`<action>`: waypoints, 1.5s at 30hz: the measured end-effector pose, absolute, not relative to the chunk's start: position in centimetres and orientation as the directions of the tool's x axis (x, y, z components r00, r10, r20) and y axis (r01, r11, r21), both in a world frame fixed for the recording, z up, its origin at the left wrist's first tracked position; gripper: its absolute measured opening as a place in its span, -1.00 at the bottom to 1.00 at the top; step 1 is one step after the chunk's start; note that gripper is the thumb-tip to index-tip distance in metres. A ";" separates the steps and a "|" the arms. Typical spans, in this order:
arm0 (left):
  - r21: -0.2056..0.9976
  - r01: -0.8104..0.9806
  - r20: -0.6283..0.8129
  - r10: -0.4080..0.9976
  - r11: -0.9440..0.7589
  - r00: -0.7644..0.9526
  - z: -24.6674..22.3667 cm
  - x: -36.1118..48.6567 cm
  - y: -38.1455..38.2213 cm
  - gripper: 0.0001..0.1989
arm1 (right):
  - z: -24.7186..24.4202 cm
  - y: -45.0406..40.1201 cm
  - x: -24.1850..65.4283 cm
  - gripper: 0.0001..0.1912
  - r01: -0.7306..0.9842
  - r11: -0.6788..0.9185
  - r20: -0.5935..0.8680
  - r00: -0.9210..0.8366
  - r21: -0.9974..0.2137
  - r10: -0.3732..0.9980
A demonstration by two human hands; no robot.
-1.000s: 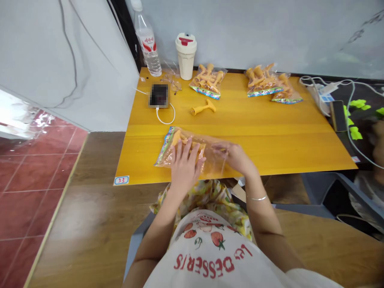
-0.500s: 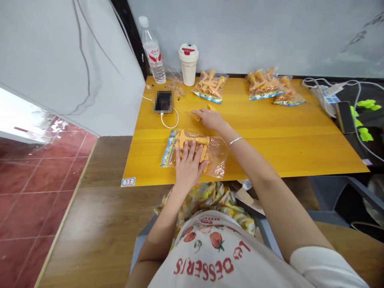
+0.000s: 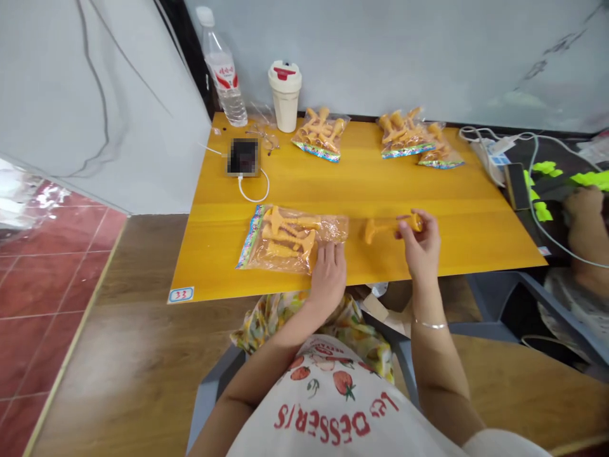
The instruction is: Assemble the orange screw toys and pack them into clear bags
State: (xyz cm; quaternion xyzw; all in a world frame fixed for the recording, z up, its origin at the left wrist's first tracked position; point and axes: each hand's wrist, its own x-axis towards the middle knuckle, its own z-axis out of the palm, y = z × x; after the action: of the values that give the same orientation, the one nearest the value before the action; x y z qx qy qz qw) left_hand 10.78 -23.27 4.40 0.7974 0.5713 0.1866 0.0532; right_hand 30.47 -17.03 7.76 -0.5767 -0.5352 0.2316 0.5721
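Observation:
A clear plastic bag (image 3: 259, 244) with several orange plastic pieces inside lies near the table's front edge, its colourful printed strip to the left. My left hand (image 3: 329, 273) is at the bag's lower right edge, fingers together and gripping the film. To the right of the bag, my right hand (image 3: 422, 244) is closed around one end of an orange T-shaped plastic piece (image 3: 373, 230). The T-shaped end points left toward the bag, just over the table. Part of the piece is hidden behind my fingers.
Filled bags stand at the back, one in the middle (image 3: 321, 134) and two at right (image 3: 404, 134). A water bottle (image 3: 226, 82), a white cup (image 3: 285, 98) and a cabled device (image 3: 243, 157) are at back left. Another person's hand (image 3: 584, 202) is by green pieces at far right.
My right hand has moved right and nearer me with the orange piece. My left hand has slid from the bag's top to its right edge. Another person's hand has come into view.

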 end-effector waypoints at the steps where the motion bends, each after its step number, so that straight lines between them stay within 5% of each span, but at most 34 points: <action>1: 0.280 0.900 0.215 0.935 -0.334 0.280 4.5 10.7 -23.1 -0.69 | 7.2 -18.6 30.7 -0.55 0.278 0.199 0.297 0.376 -0.940 0.878; 6: 0.323 0.911 0.186 0.961 -0.255 0.203 4.9 9.3 -22.2 -0.77 | 5.4 -23.5 30.3 -0.59 0.034 0.087 0.093 0.486 -0.996 0.869; 11: 0.671 0.659 0.360 0.926 -0.340 0.111 5.6 7.5 -22.2 -0.90 | 5.1 -24.8 28.6 -0.63 -0.105 0.070 0.014 0.465 -0.992 0.885; 14: 0.753 0.535 0.443 0.896 -0.382 0.017 6.6 7.0 -22.8 -0.90 | 5.3 -24.8 26.7 -0.64 -0.143 0.065 0.002 0.402 -0.988 0.916; 26: 0.641 0.543 0.571 0.810 -0.543 0.136 9.5 8.1 -24.7 -0.91 | 5.5 -23.6 18.9 -0.77 -0.113 0.156 0.159 -0.016 -0.981 0.987; 30: 0.637 0.540 0.564 0.810 -0.550 0.160 9.7 8.4 -25.4 -0.90 | 6.0 -22.8 19.5 -0.67 0.074 0.189 0.157 -0.309 -0.979 0.938; 37: 0.682 0.512 0.499 0.844 -0.522 0.196 10.3 5.7 -24.3 -0.83 | 8.1 -22.7 22.7 -0.69 0.335 0.347 0.139 -0.513 -0.876 0.847; 45: 0.375 0.818 0.320 0.889 -0.436 0.328 7.5 2.1 -18.8 -0.50 | 7.4 -25.5 24.9 -0.69 0.453 0.285 0.039 -0.479 -0.845 0.877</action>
State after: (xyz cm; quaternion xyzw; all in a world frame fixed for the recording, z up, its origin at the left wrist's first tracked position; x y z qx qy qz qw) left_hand 2.09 -18.81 7.54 0.8116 0.5258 0.2440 0.0727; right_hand 24.90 -25.45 7.38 -0.4387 -0.7577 0.4063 0.2612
